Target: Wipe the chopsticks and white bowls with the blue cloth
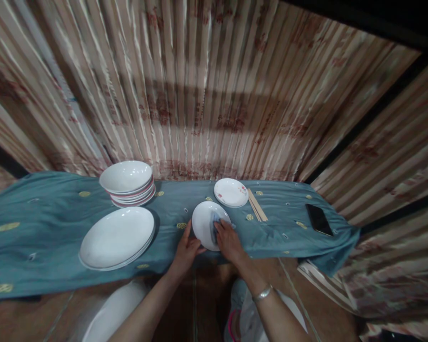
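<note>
A round white plate (201, 222) sits near the front edge of the table, in front of me. My left hand (186, 249) grips its lower left rim, fingers along the side and thumb over the edge. In my right hand (228, 239) is a bluish-grey cloth (214, 221), pressed onto the right half of the plate's inner surface. Just behind lies a small stack of white plates (230, 192) with red flower prints. Beside that stack are several wooden chopsticks (257, 205).
Large oval white plates (117, 237) are stacked at the left, with a pile of white bowls (126, 176) behind them. A black phone (318, 219) lies at the right. The table has a teal cloth (174, 204); a pleated curtain (199, 95) hangs behind.
</note>
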Demonstrator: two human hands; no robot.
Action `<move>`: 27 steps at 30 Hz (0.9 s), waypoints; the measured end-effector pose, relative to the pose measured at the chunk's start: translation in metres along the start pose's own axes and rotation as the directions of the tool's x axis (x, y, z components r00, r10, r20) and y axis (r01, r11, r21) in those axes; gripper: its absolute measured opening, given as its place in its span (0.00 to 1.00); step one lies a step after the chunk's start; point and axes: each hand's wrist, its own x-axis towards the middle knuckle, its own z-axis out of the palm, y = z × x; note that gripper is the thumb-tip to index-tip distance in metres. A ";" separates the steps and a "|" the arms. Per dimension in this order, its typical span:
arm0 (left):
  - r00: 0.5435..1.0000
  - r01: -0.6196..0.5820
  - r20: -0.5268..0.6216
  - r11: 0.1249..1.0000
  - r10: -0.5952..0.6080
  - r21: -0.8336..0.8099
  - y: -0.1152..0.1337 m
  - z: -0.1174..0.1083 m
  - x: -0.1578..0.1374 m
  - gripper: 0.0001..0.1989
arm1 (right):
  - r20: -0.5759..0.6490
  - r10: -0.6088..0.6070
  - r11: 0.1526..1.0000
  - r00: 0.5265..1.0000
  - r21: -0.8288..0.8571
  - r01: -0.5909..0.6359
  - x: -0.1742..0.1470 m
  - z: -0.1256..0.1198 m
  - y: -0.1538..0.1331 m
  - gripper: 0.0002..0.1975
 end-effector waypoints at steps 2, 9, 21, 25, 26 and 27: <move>1.000 0.001 -0.008 1.000 -0.001 -0.007 -0.001 0.000 0.001 0.46 | 0.015 -0.004 1.000 1.000 0.018 0.004 -0.009 -0.004 -0.004 0.20; 1.000 -0.001 0.019 1.000 0.001 0.013 -0.004 -0.003 0.003 0.47 | -0.005 -0.160 0.963 0.987 0.219 0.157 -0.018 -0.012 -0.026 0.19; 1.000 -0.013 0.008 0.999 0.013 0.048 -0.004 -0.005 0.008 0.48 | -0.125 -0.196 0.845 0.973 0.482 0.232 0.011 -0.006 -0.045 0.23; 0.999 -0.016 0.034 0.999 0.014 0.048 -0.003 -0.003 0.006 0.48 | -0.184 -0.157 0.862 0.970 0.453 0.226 0.021 0.002 -0.046 0.23; 0.999 -0.019 0.040 0.999 0.017 0.047 -0.002 -0.003 0.005 0.48 | -0.200 -0.150 0.871 0.968 0.436 0.225 0.024 0.004 -0.046 0.24; 0.999 -0.021 0.046 0.999 0.019 0.046 -0.002 -0.003 0.005 0.49 | -0.214 -0.146 0.881 0.966 0.416 0.225 0.027 0.007 -0.045 0.24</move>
